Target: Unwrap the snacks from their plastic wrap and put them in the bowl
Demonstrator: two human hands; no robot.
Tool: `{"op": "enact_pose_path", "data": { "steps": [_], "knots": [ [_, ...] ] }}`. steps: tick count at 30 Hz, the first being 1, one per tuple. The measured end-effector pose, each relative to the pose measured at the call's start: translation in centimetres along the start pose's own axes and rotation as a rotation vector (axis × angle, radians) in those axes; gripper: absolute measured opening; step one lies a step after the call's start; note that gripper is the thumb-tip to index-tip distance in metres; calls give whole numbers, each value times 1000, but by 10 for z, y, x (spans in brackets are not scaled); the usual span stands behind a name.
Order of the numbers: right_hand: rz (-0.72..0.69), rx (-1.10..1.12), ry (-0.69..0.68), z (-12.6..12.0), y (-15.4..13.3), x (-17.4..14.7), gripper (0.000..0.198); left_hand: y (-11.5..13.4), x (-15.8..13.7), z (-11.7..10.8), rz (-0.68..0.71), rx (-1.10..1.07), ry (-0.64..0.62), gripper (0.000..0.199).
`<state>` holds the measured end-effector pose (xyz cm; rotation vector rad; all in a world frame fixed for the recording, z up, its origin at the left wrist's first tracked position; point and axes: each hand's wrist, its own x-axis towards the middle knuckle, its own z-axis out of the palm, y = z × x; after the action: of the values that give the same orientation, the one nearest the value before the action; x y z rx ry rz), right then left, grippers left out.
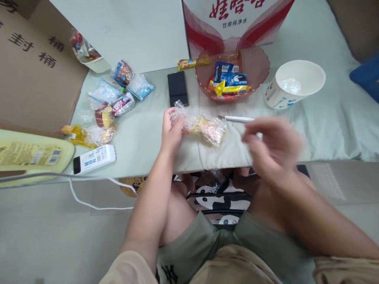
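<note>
My left hand [173, 128] is closed on one end of a crinkled clear plastic wrapper [179, 112]. Its other end, a bunched piece with yellow and pink showing through [211, 130], rests on the cloth. My right hand [271, 144] is raised over the front edge, smeared by motion, its fingers looking curled; whether they hold anything is unclear. Just beyond it lies a slim white tool with a dark pointed tip [237, 118]. A black phone [177, 87] lies past my left hand. Farther back, a pink glass bowl [204, 73] holds several blue and yellow snack packets [229, 77].
A paper cup [280, 94] with clear plastic inside stands right of the bowl. Several wrapped snacks [122, 102] lie at left, near a white device [94, 159] and a yellow bottle [35, 154]. A red-and-white carton [237, 23] stands behind; a cable [97, 207] hangs in front.
</note>
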<state>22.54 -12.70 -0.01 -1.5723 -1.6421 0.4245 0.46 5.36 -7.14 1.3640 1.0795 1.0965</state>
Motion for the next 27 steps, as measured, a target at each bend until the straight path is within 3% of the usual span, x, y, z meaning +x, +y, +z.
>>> {"op": "enact_pose_path", "data": {
  "steps": [2,5,8,12,14,16,18,22,24,27],
  "knots": [
    [-19,-15,2,16,11,37,55,0,-1,1,-22,-1,-32,45],
    [11,-26,-89,30,26,60,64,1,-2,0,22,15,-37,43],
    [53,-29,-86,31,33,59,37,2,0,-2,36,2,-4,42],
    [70,-37,57,19,36,59,15,3,5,-10,92,66,109,51],
    [87,-31,143,12,39,61,12,4,6,-14,175,136,169,59],
    [99,-4,214,7,43,62,13,8,5,-18,242,221,170,47],
    [89,60,245,5,45,60,14,11,2,-18,277,337,102,30],
    [-57,168,216,5,40,51,14,18,-5,-15,317,562,-28,26],
    [-94,136,215,6,38,48,15,22,-8,-15,336,608,-34,27],
    [3,84,325,5,43,50,18,29,-12,-23,390,547,-25,32]
  ]
}}
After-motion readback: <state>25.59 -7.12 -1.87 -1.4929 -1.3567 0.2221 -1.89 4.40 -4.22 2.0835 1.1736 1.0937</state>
